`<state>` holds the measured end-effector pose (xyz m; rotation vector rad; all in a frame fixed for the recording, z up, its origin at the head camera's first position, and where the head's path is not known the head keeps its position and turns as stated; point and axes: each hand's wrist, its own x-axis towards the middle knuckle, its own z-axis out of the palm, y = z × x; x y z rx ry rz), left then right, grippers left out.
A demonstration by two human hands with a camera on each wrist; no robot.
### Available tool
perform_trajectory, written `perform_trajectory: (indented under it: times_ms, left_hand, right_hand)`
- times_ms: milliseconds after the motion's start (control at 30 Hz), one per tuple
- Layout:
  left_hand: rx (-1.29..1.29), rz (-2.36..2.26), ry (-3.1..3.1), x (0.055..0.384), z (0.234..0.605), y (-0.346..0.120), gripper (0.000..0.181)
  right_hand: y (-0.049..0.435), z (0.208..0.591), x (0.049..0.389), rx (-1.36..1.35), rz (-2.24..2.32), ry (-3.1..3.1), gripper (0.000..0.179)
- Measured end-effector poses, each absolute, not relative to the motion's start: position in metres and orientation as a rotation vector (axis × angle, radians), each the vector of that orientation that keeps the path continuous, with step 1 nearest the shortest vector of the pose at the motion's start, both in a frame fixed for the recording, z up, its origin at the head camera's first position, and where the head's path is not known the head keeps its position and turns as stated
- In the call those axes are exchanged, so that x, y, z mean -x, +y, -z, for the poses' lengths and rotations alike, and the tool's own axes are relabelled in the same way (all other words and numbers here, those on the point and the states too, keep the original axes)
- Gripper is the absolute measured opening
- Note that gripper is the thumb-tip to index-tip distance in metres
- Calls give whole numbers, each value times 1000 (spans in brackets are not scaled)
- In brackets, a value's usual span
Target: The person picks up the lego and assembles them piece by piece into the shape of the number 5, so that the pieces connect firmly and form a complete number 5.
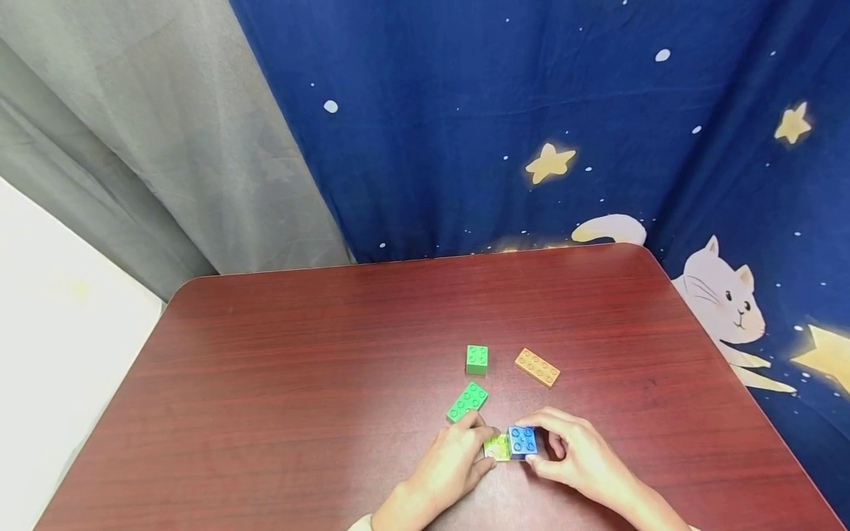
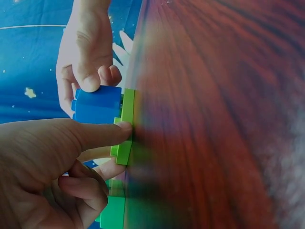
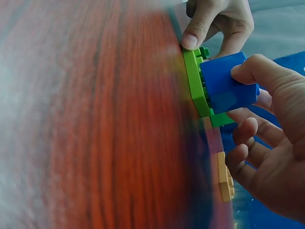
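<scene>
A flat lime-green building brick (image 1: 496, 447) lies on the table near its front edge, and my left hand (image 1: 453, 456) pinches its left end between thumb and finger. Between the thumb and fingers of my right hand (image 1: 581, 451) is a blue square building brick (image 1: 522, 440). In the right wrist view the blue brick (image 3: 228, 82) sits slightly tilted over the studs of the lime-green brick (image 3: 195, 81), a narrow gap showing at one side. The left wrist view shows the blue brick (image 2: 98, 105) right at the studs, beside my left fingertip.
A longer green brick (image 1: 468, 401) lies just beyond my left hand, with a small square green brick (image 1: 477, 360) behind it. A tan brick (image 1: 537, 367) rests farther right. Dark blue and grey curtains hang behind the reddish-brown table (image 1: 299, 369).
</scene>
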<state>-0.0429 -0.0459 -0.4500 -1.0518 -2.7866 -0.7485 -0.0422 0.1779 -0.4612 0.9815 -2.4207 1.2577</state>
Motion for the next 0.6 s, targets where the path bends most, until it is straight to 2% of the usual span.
perform_trajectory:
  times_ms: [300,600]
  left_hand:
    - [1054,791,-2782,43,451,-47,32]
    - [1045,804,-2779,43,452,-47,32]
  right_hand:
    - [175,460,40,-928,-1379,-2457,49]
    - [167,429,33,-883,-1466,-2466,42]
